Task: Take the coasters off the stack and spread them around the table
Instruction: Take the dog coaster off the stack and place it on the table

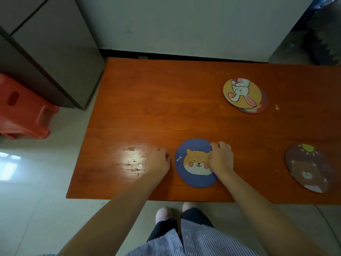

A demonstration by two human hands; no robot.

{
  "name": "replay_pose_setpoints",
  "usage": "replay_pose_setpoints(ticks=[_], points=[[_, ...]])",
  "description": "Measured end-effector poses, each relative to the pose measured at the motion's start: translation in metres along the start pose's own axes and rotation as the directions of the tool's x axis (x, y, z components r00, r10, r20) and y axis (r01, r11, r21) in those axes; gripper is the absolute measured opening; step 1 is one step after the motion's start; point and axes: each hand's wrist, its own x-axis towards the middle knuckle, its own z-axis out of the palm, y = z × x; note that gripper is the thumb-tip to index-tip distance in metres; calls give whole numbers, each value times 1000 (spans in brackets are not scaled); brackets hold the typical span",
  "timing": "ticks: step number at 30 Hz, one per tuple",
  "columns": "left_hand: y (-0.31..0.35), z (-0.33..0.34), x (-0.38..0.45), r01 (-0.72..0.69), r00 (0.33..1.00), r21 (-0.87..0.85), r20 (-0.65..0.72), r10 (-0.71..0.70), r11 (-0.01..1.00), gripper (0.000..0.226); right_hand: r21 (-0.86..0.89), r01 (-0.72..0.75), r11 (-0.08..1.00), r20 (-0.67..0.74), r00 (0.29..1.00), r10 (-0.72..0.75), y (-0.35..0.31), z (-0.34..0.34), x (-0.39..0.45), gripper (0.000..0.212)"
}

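While the right hand (220,157) presses curled fingers on it, the blue dog coaster (193,163) lies flat.

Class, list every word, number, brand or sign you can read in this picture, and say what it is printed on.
No readable text anywhere.
Dog coaster: drawing only.
Rabbit coaster: drawing only.
Bear coaster: drawing only.
Coaster under the rabbit one: mostly hidden, cannot tell.

Blue dog coaster (193,163) flat, near table edge
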Motion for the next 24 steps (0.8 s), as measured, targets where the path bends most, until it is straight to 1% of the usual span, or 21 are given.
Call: replay_pose_setpoints(ticks=[2, 4, 7, 11, 14, 18, 21, 22, 24], points=[[-23, -10, -3, 4, 999, 94, -49, 1, 996, 26, -4, 94, 996, 15, 995, -94, -16, 3, 1, 29], [-51, -22, -10, 44, 995, 153, -96, -30, 987, 27, 8, 240, 971, 39, 970, -240, -39, 7, 4, 24], [-98, -43, -24, 141, 982, 212, -155, -109, 967, 27, 46, 444, 895, 72, 892, -446, -91, 10, 10, 24], [-158, -74, -44, 294, 943, 215, -221, -247, 931, 26, 50, 612, 790, 88, 785, -613, -171, 14, 9, 25], [-203, -97, -58, 381, 903, 161, -275, -330, 910, 25, 42, 688, 725, 96, 719, -688, -231, 18, 5, 26], [-273, -131, -63, 428, 861, 119, -356, -364, 896, 28, 15, 762, 648, 77, 645, -760, -321, 32, 0, 27], [-335, -163, -58, 425, 856, 122, -376, -355, 897, 29, 8, 784, 621, 60, 619, -783, -403, 48, -6, 27], [-357, -175, -55, 418, 862, 133, -369, -347, 898, 29, 12, 782, 623, 59, 622, -781, -431, 53, -7, 27], [-398, -202, -46, 396, 886, 176, -329, -325, 901, 29, 15, 756, 655, 59, 653, -755, -485, 61, -10, 28]])
